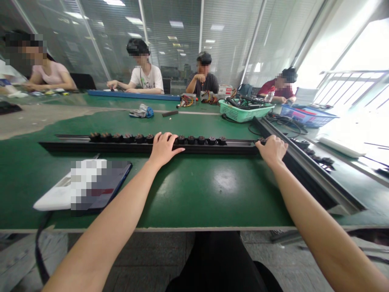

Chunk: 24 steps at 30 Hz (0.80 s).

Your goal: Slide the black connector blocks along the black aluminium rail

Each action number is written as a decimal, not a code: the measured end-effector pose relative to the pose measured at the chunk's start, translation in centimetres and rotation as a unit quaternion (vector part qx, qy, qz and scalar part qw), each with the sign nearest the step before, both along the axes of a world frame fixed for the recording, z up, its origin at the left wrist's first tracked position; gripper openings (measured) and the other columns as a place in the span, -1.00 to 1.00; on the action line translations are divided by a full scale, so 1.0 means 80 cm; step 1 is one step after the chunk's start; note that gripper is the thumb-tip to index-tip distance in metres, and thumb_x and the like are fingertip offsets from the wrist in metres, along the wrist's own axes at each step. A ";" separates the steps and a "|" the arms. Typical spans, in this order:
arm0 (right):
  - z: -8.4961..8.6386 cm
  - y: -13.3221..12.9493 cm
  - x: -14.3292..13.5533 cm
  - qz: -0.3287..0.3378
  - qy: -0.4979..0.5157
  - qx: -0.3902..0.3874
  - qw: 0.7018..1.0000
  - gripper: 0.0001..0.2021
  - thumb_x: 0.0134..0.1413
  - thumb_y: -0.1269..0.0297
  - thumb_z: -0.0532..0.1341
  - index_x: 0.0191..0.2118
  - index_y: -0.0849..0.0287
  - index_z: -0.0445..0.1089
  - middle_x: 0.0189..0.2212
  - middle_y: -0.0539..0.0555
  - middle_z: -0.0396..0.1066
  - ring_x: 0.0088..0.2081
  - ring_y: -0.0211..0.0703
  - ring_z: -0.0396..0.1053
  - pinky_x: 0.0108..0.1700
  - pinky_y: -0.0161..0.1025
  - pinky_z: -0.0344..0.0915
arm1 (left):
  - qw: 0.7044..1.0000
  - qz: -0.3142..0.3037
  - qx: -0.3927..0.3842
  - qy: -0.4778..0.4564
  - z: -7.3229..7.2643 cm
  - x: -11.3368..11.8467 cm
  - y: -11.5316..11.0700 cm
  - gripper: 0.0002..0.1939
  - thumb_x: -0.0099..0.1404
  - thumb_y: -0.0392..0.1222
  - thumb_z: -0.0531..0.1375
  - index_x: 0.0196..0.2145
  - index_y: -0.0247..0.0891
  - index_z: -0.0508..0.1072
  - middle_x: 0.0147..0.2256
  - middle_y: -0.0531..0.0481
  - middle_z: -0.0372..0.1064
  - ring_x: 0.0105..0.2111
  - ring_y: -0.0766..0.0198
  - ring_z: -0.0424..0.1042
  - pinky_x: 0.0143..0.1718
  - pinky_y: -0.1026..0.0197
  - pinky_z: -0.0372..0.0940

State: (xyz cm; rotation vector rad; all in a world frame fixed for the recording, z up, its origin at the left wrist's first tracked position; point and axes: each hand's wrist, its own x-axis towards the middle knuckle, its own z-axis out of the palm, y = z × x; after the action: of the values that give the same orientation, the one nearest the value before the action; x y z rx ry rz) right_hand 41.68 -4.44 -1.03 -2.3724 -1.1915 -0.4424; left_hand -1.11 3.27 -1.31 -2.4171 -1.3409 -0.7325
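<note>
A long black rail lies across the green table, with several round black parts in a row along its channel. My left hand rests over the middle of this row, thumb spread to the right and fingers curled over the far side; what lies under the fingers is hidden. At the rail's right end my right hand is closed, with thumb and fingers around a small dark part whose shape is mostly hidden. A second long rail runs diagonally just beyond that hand.
A white device and a dark tablet lie at the left front. Behind are a blue-grey glove, a green basket of cables and a blue basket. Several people sit across the table. More black parts lie right of the diagonal rail.
</note>
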 end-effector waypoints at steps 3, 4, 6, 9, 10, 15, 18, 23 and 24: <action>-0.001 -0.003 0.006 0.043 -0.015 -0.014 0.999 -0.47 0.25 0.05 0.08 0.19 0.29 0.36 0.02 0.41 0.39 0.05 0.26 0.28 0.10 0.10 0.10 | 1.000 0.000 0.002 0.002 0.000 0.000 0.001 -0.43 0.42 0.25 0.15 0.19 -0.17 0.40 0.09 -0.22 0.38 0.18 -0.09 0.31 0.38 -0.14 -0.07; -0.001 -0.003 0.008 0.054 -0.018 -0.023 0.998 -0.49 0.26 0.06 0.05 0.18 0.27 0.39 0.02 0.40 0.39 0.05 0.25 0.27 0.11 0.10 0.09 | 1.000 0.001 0.003 0.003 0.000 0.000 0.001 -0.43 0.42 0.25 0.15 0.19 -0.17 0.40 0.09 -0.22 0.38 0.17 -0.09 0.31 0.38 -0.14 -0.07; -0.002 -0.002 0.012 0.072 -0.022 -0.040 0.996 -0.51 0.27 0.07 0.03 0.12 0.25 0.44 -0.01 0.39 0.41 0.05 0.24 0.26 0.11 0.09 0.08 | 1.000 0.003 0.005 0.008 -0.001 0.000 0.002 -0.43 0.42 0.24 0.16 0.18 -0.20 0.40 0.09 -0.24 0.38 0.17 -0.10 0.31 0.38 -0.13 -0.07; -0.002 0.002 0.018 0.089 -0.033 -0.056 0.994 -0.53 0.27 0.10 0.02 0.07 0.28 0.46 -0.03 0.38 0.45 0.03 0.22 0.27 0.12 0.08 0.08 | 1.000 0.001 0.005 0.009 0.000 -0.001 0.002 -0.41 0.41 0.23 0.17 0.17 -0.27 0.41 0.10 -0.28 0.37 0.18 -0.11 0.31 0.39 -0.13 -0.08; -0.003 0.004 0.020 0.091 -0.037 -0.058 0.993 -0.53 0.27 0.11 0.01 0.06 0.30 0.47 -0.04 0.38 0.46 0.03 0.21 0.28 0.12 0.07 0.08 | 1.000 0.000 0.003 0.007 0.000 -0.001 0.002 -0.40 0.41 0.23 0.17 0.17 -0.28 0.41 0.10 -0.28 0.37 0.18 -0.11 0.30 0.39 -0.14 -0.09; -0.005 0.007 0.030 0.090 -0.039 -0.068 0.993 -0.54 0.25 0.12 0.03 0.00 0.33 0.50 -0.05 0.38 0.49 0.02 0.20 0.31 0.11 0.05 0.10 | 1.000 0.000 0.001 0.006 0.001 -0.003 0.001 -0.42 0.41 0.27 0.15 0.17 -0.17 0.41 0.09 -0.23 0.37 0.18 -0.09 0.30 0.39 -0.14 -0.07; -0.007 0.005 0.034 0.076 -0.024 -0.065 0.995 -0.54 0.25 0.12 0.04 -0.01 0.35 0.51 -0.06 0.38 0.49 0.00 0.19 0.32 0.11 0.05 0.10 | 1.000 0.000 0.002 0.006 0.001 -0.003 0.001 -0.42 0.41 0.28 0.15 0.17 -0.17 0.41 0.09 -0.23 0.37 0.18 -0.09 0.30 0.39 -0.14 -0.07; -0.009 0.001 0.037 0.070 -0.016 -0.049 0.996 -0.52 0.28 0.12 0.04 0.06 0.37 0.48 -0.04 0.40 0.48 0.00 0.19 0.31 0.09 0.05 0.09 | 1.000 -0.001 0.004 0.005 0.001 -0.003 0.000 -0.42 0.41 0.27 0.16 0.17 -0.20 0.41 0.09 -0.24 0.37 0.18 -0.09 0.31 0.39 -0.14 -0.07; -0.009 0.001 0.037 0.071 -0.019 -0.046 0.996 -0.52 0.29 0.11 0.03 0.07 0.37 0.47 -0.04 0.41 0.47 0.00 0.20 0.30 0.08 0.06 0.09 | 1.000 0.000 0.006 0.008 0.001 -0.003 0.000 -0.42 0.41 0.27 0.16 0.17 -0.20 0.41 0.09 -0.24 0.37 0.18 -0.09 0.31 0.39 -0.14 -0.07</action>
State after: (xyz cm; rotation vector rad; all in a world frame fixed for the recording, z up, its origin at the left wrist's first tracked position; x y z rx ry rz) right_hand 44.62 -4.39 -1.74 -2.3446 -1.4166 -0.3939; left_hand -1.35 3.29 -1.21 -2.4085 -1.3286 -0.7182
